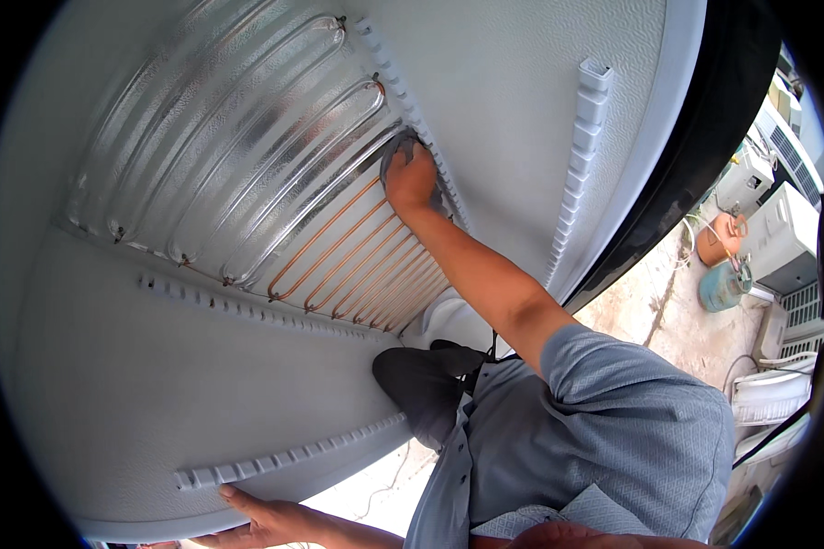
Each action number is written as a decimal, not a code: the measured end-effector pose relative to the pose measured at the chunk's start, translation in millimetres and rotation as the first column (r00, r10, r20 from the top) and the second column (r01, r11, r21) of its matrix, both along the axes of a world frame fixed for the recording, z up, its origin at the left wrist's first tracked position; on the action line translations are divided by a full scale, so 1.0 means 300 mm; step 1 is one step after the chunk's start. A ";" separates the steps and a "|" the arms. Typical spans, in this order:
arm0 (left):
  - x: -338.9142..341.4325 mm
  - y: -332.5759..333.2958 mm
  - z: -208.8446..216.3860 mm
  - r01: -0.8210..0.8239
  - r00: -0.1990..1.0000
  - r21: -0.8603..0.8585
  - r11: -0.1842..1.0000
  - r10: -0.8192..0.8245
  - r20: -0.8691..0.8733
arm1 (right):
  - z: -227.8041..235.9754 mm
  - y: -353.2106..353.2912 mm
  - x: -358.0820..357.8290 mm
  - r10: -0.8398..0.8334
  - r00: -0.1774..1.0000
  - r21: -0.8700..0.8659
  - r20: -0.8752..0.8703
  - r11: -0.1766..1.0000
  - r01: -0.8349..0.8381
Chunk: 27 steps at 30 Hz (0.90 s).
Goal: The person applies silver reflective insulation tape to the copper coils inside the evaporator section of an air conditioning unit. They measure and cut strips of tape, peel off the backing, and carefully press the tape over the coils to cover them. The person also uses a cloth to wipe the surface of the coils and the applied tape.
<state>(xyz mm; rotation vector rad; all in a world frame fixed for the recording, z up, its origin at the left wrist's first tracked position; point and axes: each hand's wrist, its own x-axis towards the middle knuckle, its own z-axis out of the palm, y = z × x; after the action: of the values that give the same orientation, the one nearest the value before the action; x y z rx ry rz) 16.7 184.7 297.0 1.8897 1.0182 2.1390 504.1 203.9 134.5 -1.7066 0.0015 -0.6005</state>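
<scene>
Inside a white fridge cabinet (275, 389), copper tubing (339, 240) runs back and forth across the back wall. Shiny silver foil tape (247, 137) covers its farther loops, while the nearer loops show bare copper. My right hand (410, 178) is closed around a dark grey rag (399, 146) and presses it against the wall, where the last foil strip meets the corner. The fingertips are partly hidden in the rag. At lower left, my left hand (270, 523) grips the cabinet's front rim (146, 528), thumb on the inner side.
Notched white shelf rails (584, 146) line both side walls. Black trim (696, 137) edges the cabinet's right side. Outside on the concrete stand an orange gas cylinder (721, 238), a teal cylinder (725, 285) and white appliance units (783, 233). My dark trouser leg (417, 389) is beside the opening.
</scene>
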 end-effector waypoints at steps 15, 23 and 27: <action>0.001 0.011 -0.028 -0.174 0.984 -0.058 0.983 0.170 -0.061 | 0.174 -0.035 0.006 0.091 0.995 -0.152 0.050 0.985 -0.083; -0.023 0.011 -0.021 -0.114 0.993 -0.050 0.992 0.112 -0.032 | 0.137 0.148 -0.237 0.368 0.892 -0.436 0.261 0.870 -0.231; -0.035 0.015 -0.030 -0.122 0.992 -0.035 0.992 0.121 -0.030 | 0.143 0.276 -0.400 0.505 0.814 -0.450 0.287 0.821 -0.351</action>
<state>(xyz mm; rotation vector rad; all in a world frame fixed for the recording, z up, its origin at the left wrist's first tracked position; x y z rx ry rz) 6.3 189.2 287.9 1.8925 1.1986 2.1473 384.1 286.8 177.3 -1.8375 -0.8333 -0.6086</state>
